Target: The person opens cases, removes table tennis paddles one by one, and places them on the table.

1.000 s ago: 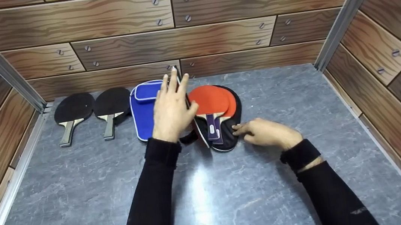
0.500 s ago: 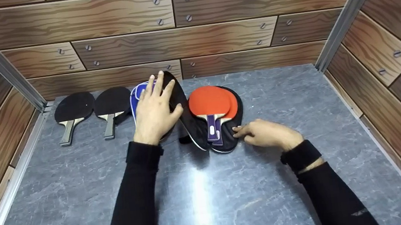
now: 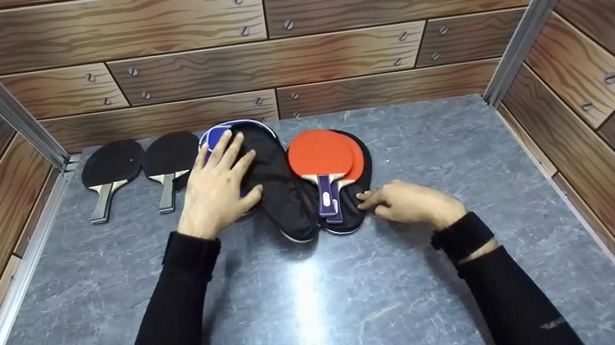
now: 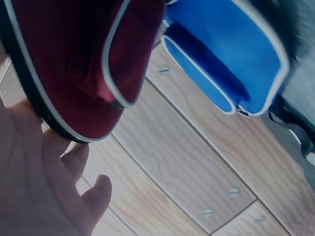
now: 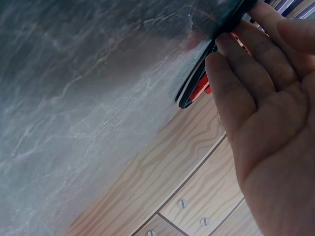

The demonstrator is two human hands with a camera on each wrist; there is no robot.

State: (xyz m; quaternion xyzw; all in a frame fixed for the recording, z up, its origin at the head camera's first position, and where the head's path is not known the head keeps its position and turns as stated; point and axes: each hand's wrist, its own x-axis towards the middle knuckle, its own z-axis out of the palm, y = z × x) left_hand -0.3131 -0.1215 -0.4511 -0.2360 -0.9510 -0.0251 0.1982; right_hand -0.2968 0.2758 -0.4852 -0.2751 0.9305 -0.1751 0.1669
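An unzipped paddle case lies spread in the head view, its black-lined flap [image 3: 273, 182] folded out to the left. On its other half [image 3: 366, 171] are two overlapping red table tennis paddles [image 3: 320, 153] with purple handles. My left hand [image 3: 217, 188] has its fingers spread over the flap's left side and the blue case [image 3: 216, 135] beneath, which it partly hides. The left wrist view shows the flap's maroon outside [image 4: 54, 73] with white piping, beside my fingers. My right hand [image 3: 409, 201] touches the case's lower right edge, fingers mostly straight, tips at the zipper rim.
Two black paddles [image 3: 112, 163] with grey-and-pale handles lie side by side at the back left. Wood-patterned walls [image 3: 186, 73] close off the back and both sides of the grey marbled table [image 3: 404, 306].
My left hand has moved left and down, and the flap has swung from upright to lying folded out over the blue case. My right hand has stayed at the case's edge.
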